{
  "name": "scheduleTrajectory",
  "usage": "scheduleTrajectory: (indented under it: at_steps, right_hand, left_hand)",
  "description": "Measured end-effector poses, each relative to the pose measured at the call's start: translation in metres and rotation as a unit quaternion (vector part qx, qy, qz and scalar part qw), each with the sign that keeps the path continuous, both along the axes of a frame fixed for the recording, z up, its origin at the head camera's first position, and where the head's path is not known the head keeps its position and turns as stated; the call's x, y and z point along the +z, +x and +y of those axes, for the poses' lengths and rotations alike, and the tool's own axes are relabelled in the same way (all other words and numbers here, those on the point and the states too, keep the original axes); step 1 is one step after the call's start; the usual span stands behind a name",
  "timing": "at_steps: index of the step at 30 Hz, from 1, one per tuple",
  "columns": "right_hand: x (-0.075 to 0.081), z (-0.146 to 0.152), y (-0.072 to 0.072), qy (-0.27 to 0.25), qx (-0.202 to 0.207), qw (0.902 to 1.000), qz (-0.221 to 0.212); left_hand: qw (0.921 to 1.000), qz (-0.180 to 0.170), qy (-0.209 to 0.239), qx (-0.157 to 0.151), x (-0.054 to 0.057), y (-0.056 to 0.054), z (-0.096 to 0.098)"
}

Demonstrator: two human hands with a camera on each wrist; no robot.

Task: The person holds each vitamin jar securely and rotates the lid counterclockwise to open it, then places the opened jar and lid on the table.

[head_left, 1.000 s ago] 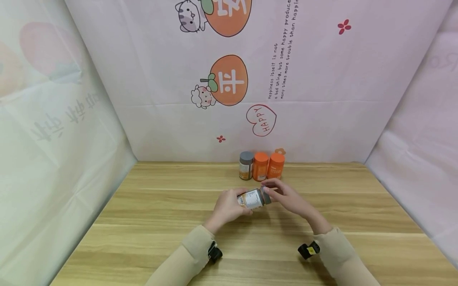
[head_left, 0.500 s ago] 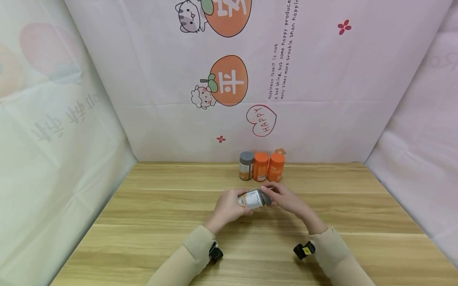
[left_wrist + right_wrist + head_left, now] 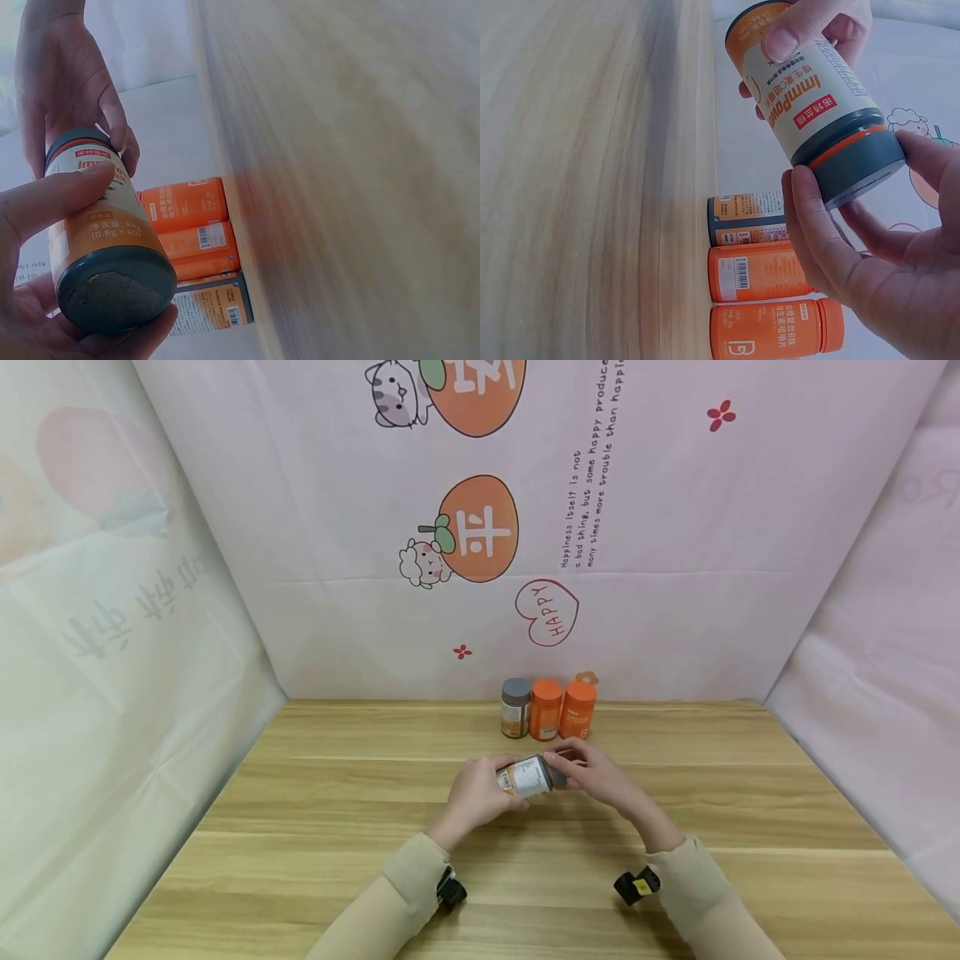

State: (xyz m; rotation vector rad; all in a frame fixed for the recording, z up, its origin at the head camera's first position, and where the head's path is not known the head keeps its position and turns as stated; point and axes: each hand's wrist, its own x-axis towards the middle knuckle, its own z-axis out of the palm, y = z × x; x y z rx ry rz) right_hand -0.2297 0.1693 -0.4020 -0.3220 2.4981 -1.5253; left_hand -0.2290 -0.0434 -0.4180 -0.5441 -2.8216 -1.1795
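Note:
A supplement bottle (image 3: 525, 777) with a white and orange label lies tilted above the table, its cap end to the right. Around its body my left hand (image 3: 477, 795) keeps a grip, the thumb lying across the label in the left wrist view. The dark grey cap (image 3: 861, 168) is pinched by the fingertips and thumb of my right hand (image 3: 603, 778). An orange ring (image 3: 846, 144) shows between cap and bottle neck in the right wrist view. The cap's inside and the bottle's contents are hidden.
Behind the hands, against the back cloth (image 3: 375, 635), stand a grey-capped bottle (image 3: 515, 708) and two orange bottles, one in the middle (image 3: 546, 710) and one at the right (image 3: 578, 710). They stand upright, close together, on the wooden table (image 3: 360, 752).
My right hand has shifted slightly left, and its fingers have closed in from a looser pose around the cap. The left hand and the bottle have hardly moved.

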Motion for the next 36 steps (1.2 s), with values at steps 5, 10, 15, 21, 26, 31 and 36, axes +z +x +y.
scheduleTrajectory:
  at_steps: [5,10,15,21,26,31,36]
  right_hand:
    - [0.002,0.003,0.001,-0.013,0.024,0.9996,0.011]
    - [0.001,0.006,0.000,-0.018,0.049,0.9983,0.024]
    - [-0.001,0.010,-0.001,-0.027,0.077,0.9957,0.044]
    - [-0.001,0.014,-0.002,-0.039,0.095,0.9928,0.061]
    - [-0.003,0.017,-0.002,-0.056,0.112,0.9894,0.074]
    - [-0.004,0.019,-0.002,-0.078,0.122,0.9861,0.081]
    - [-0.006,0.020,-0.003,-0.087,0.132,0.9832,0.091]
  left_hand:
    - [1.0000,-0.003,0.005,-0.001,0.001,0.000,0.000]
    - [1.0000,0.002,0.005,-0.003,0.000,0.000,-0.001]
    - [1.0000,0.003,0.005,-0.006,0.000,0.001,-0.002]
    - [0.9999,0.001,0.008,-0.010,0.001,0.000,-0.002]
    - [0.9998,-0.001,0.014,-0.013,0.002,0.001,-0.001]
    - [0.9997,-0.003,0.020,-0.015,0.002,0.001,-0.001]
    - [0.9997,-0.002,0.020,-0.017,0.002,0.001,-0.001]
